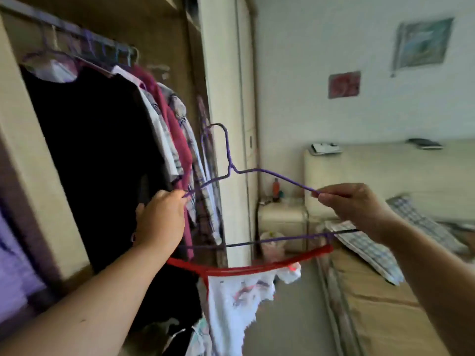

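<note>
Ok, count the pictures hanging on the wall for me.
2. The small reddish picture hangs lower on the wall, towards the left. The larger blue-green picture hangs higher, to its right. More could be outside the frame.

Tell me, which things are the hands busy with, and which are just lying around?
Busy with: purple hanger, held by the left hand and right hand.

Just lying around: checked pillow, bed, orange bottle, pink picture, green picture.
</note>
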Action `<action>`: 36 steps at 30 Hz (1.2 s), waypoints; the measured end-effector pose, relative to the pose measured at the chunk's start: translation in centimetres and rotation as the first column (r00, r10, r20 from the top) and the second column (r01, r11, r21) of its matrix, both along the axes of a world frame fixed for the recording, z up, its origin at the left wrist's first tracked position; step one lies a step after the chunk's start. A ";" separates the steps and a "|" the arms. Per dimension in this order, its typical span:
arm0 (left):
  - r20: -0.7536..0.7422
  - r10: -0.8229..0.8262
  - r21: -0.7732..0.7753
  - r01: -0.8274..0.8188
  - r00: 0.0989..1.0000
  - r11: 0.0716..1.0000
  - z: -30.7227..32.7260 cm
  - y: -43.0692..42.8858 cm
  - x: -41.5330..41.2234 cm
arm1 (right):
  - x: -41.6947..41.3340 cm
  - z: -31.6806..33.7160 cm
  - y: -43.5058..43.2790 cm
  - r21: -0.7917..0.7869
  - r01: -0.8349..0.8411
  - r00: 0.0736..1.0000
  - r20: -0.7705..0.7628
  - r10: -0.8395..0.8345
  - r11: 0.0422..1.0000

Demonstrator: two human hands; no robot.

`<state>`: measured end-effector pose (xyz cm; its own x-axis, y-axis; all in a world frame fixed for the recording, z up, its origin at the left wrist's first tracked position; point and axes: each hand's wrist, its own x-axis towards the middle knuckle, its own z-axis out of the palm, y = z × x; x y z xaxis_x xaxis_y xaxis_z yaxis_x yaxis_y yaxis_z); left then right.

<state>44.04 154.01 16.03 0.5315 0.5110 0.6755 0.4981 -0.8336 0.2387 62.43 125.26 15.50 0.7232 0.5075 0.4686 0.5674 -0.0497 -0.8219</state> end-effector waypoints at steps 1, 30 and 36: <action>0.001 -0.109 -0.007 0.109 0.994 0.994 -1.1 -1.4 -0.2 | -1.3 -1.4 -2.3 -0.046 0.095 0.996 0.007 -0.094 0.994; -0.428 -0.903 -0.649 0.705 -0.029 0.285 -27.5 -59.7 7.6 | -31.9 -28.9 -57.0 -0.556 0.747 0.021 -0.530 -0.847 0.366; -0.621 -0.777 -0.662 0.602 -0.104 0.448 -35.8 -65.0 10.7 | -27.9 -37.6 -61.0 -0.761 0.568 -0.046 -0.410 -0.911 0.313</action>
